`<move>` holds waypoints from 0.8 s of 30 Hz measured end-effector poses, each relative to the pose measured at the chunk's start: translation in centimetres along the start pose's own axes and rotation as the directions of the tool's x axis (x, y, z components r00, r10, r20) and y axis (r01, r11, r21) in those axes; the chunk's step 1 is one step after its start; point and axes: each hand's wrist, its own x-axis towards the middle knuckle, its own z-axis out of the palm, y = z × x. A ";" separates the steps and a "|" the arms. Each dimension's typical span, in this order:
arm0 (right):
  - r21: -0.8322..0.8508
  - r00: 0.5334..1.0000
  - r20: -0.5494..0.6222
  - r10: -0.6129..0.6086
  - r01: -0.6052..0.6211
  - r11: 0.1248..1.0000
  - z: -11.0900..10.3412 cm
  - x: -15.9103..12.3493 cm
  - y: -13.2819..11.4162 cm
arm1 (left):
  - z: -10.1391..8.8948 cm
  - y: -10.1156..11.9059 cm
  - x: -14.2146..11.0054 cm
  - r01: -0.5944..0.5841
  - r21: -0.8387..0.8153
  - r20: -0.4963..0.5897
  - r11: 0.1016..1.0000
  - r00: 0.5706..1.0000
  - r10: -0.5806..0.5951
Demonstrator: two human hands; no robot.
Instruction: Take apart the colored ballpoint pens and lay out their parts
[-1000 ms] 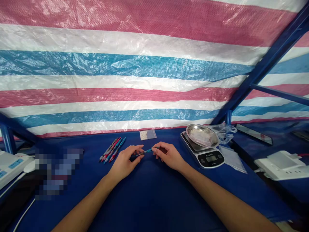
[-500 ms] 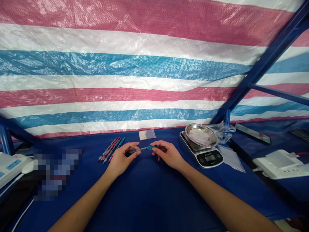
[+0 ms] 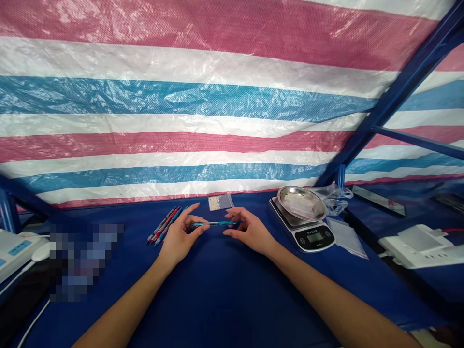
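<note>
Moved: fingers of left hand (image 3: 179, 235) and right hand (image 3: 251, 233) spread wider
Left grip: pinching blue pen (image 3: 213, 224)
Right grip: open, just beside its end

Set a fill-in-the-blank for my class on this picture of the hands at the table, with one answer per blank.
One ____ lies level between the left hand and the right hand.
The bundle of pens lies to the ____ of the left hand.
The steel bowl sits on the ____.
The cloth covering the table is ____.

Missing words: pen; left; kitchen scale; blue.
</note>
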 end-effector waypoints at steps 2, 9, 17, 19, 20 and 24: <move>0.024 0.999 0.041 0.035 -0.036 0.999 -0.1 -0.1 -0.3 | 0.0 0.1 -0.1 0.009 -0.008 -0.001 1.000 1.000 -0.009; 0.045 0.995 0.101 0.008 -0.013 0.999 -0.8 -0.1 -0.5 | 0.0 0.1 -0.1 0.007 -0.017 0.015 1.000 1.000 -0.007; 0.064 0.990 0.134 0.054 -0.063 0.996 -1.2 0.0 -0.3 | 0.0 0.0 0.0 0.009 -0.033 0.013 0.999 1.000 -0.009; 0.058 0.994 0.107 0.018 -0.025 0.998 -1.4 0.0 -0.2 | 0.0 -0.1 0.0 0.003 -0.024 0.011 1.000 1.000 -0.003; 0.070 0.993 0.115 0.015 -0.024 0.997 -1.4 0.0 -0.2 | -0.1 -0.2 0.0 0.001 -0.018 0.013 1.000 1.000 -0.001; 0.102 0.981 0.185 0.060 -0.080 0.992 -1.3 0.2 0.1 | -0.1 -0.3 0.1 0.004 -0.004 0.036 1.000 0.999 -0.004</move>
